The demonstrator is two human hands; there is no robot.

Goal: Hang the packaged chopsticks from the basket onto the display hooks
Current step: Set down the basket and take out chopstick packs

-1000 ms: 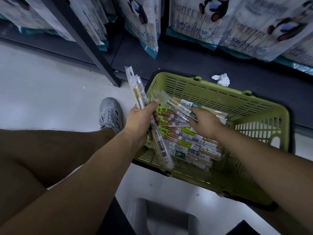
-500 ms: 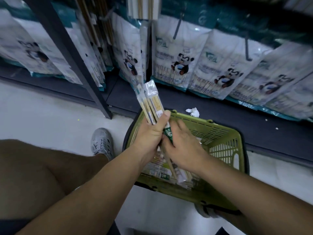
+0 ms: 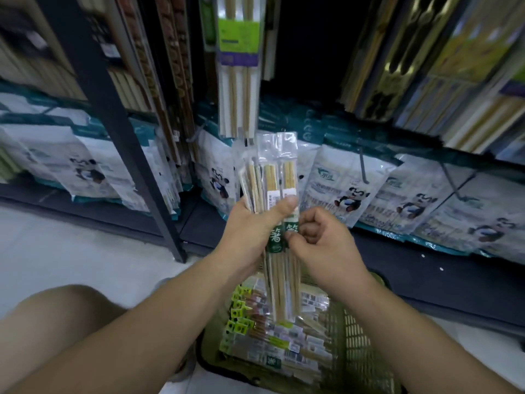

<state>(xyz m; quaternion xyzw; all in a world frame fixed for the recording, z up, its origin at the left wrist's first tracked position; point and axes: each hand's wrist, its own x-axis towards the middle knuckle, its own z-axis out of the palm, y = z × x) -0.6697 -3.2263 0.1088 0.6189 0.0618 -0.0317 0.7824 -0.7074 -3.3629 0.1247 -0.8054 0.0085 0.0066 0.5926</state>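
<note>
Fanning upright at the centre of the frame, the packaged chopsticks (image 3: pixel 271 177) stand with their clear hang tabs uppermost, probably so the tabs can meet a hook first. The left hand (image 3: pixel 250 228) is wrapped round the middle of the bundle, thumb pressed across the front, which should stop the packs sliding apart. The right hand (image 3: pixel 324 243), fingers curled, pinches the rightmost pack at its green label, seemingly to peel one pack free of the rest. More packs lie flat in the green basket (image 3: pixel 366 342) at lower centre, directly below the hands. A similar long pack (image 3: pixel 240 81) hangs at upper centre; its hook cannot be made out. Panda-printed bags (image 3: pixel 346 191) line the lower shelf behind.
</note>
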